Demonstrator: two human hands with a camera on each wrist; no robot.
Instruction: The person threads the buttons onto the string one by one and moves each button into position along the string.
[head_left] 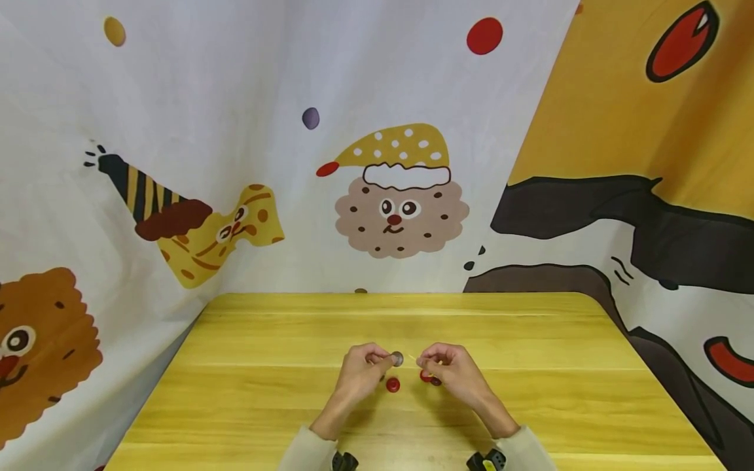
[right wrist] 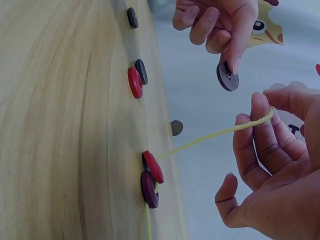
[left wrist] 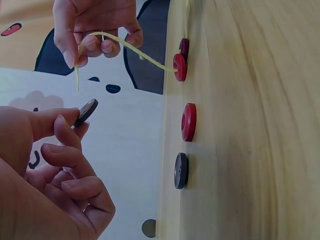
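Note:
Over the yellow table [head_left: 530,340] my left hand [head_left: 381,360] pinches a dark grey button [head_left: 397,358] between thumb and fingertips, held up in the air. My right hand [head_left: 424,360] pinches the free end of a yellow string [right wrist: 215,135] just to the right of that button. The string runs down to a red button [right wrist: 153,166] and a dark red button [right wrist: 149,189] threaded on it, lying on the table. A loose red button [left wrist: 189,122] and a black button [left wrist: 181,170] lie below my left hand.
Another black button [right wrist: 132,17] lies farther along the table. A cartoon-printed cloth [head_left: 389,196] hangs behind and on both sides of the table. The table's far half is bare wood.

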